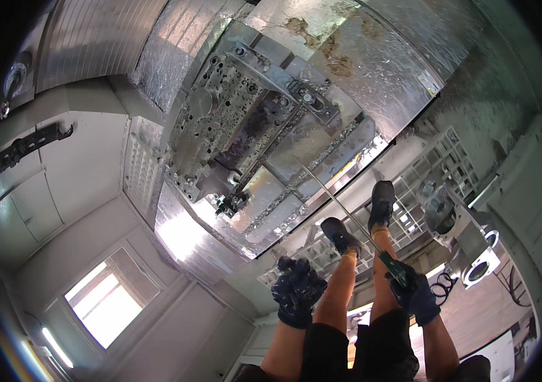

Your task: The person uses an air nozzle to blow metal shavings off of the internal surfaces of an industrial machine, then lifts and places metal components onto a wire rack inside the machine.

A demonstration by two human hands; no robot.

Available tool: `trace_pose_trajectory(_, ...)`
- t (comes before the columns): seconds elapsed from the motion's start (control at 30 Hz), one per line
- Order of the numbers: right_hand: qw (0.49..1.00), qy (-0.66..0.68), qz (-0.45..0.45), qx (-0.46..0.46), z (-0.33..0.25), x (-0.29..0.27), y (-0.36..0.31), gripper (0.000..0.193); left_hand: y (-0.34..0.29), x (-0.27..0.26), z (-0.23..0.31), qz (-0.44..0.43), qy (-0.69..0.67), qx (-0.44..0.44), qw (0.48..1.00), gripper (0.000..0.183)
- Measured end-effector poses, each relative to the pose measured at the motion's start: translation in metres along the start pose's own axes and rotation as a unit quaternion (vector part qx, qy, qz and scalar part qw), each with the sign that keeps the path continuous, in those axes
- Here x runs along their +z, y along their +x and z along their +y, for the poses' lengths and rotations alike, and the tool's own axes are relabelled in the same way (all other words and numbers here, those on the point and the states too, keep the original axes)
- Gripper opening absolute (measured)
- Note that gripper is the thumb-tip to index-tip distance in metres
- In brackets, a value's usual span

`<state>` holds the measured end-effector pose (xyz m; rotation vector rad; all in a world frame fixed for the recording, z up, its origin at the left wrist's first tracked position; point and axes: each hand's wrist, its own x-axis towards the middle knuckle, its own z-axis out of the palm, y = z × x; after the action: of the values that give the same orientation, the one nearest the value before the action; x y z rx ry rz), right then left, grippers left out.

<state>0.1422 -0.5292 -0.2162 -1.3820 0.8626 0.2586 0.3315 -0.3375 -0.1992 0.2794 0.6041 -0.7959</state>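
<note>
Far left of both hands, a black bracket (29, 151) on the wall; lower, a lit tube (58, 348) and a bright window (104, 302), both well left of the left hand; ahead and left of the hands, a holed metal block (239, 73), chips scattered on it, on a shiny bed (404, 83) with brown stains on its far side; left hand (298, 293), dark glove, curled up and well apart from the right, can't tell if it grips anything; the rod (341, 207), long and thin, slants from the right hand forward and left, tip over the block's near side, contact unclear; two dark shoes (382, 200) ahead of and between the hands, by a pale grate (455, 159); right hand (416, 298), dark glove, clamped on the rod's green handle (393, 268); just right of it, black loops (443, 290); ahead and right, a round metal part (439, 210).
</note>
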Motion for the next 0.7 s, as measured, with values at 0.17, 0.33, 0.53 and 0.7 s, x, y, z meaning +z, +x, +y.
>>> trace_pose_trajectory(0.17,0.999,0.025,0.033,-0.024,0.037,0.047,0.039,0.039,-0.027,-0.004,0.010,0.068,0.016,-0.032,0.997,0.021)
trace_pose_trajectory(0.33,0.991,0.120,0.066,-0.008,0.057,0.090,0.049,0.041,-0.044,-0.016,0.034,0.060,-0.009,-0.091,0.994,0.019)
trace_pose_trajectory(0.53,0.996,0.072,0.056,-0.002,0.049,0.104,0.025,0.039,-0.074,-0.014,0.050,0.120,0.030,-0.101,0.987,0.018)
trace_pose_trajectory(0.7,0.997,0.035,0.059,-0.030,0.079,0.120,0.016,0.043,-0.096,-0.017,0.053,0.089,0.052,-0.149,0.983,0.017)
